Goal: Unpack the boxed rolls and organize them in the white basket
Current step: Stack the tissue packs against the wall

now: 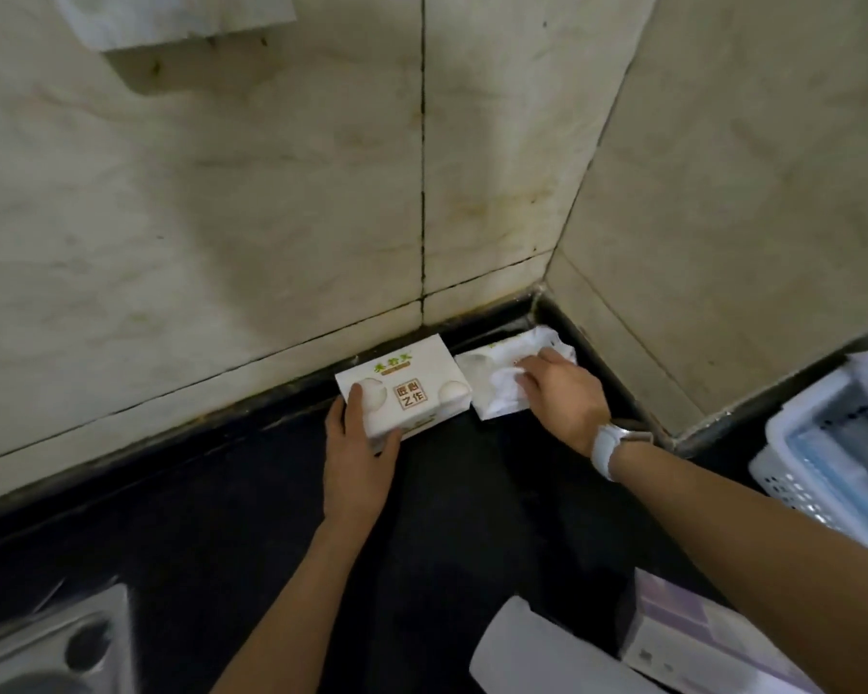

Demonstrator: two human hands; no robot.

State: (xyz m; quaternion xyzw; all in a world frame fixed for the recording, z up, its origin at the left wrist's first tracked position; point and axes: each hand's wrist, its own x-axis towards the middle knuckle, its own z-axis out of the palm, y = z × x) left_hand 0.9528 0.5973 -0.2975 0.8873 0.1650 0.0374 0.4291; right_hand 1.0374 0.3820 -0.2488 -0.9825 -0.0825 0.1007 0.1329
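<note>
A white box with green and brown print lies on the dark counter against the tiled wall. My left hand grips its near left corner, thumb on top. Just right of it, in the corner, lies a crumpled white packet. My right hand, a white watch on its wrist, rests on that packet with fingers bent over its top. The white basket stands at the right edge, partly cut off by the frame, with bluish wrapped items inside.
A white roll and a pale lilac box lie at the bottom right on the dark counter. A metal sink shows at the bottom left. Tiled walls close off the back and right.
</note>
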